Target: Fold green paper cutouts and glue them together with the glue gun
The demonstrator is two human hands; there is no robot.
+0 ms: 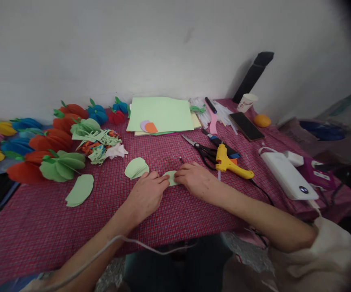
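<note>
My left hand (146,194) and my right hand (195,180) rest on the red checked tablecloth (169,211), fingertips pressed together on a small light green paper piece (171,177) lying between them. Both hands pinch its edges. Just left of my left hand lies a folded stack of green paper shapes (136,167). Another stack of green cut shapes (80,190) sits further left.
Paper fruit decorations (54,142) in orange, green, blue and yellow crowd the left side beside paper scraps (101,144). Green paper sheets (161,114) lie at the back. Scissors (201,149), a yellow glue gun (230,163), phone (246,125), cup (247,102) and white power bank (287,176) are right.
</note>
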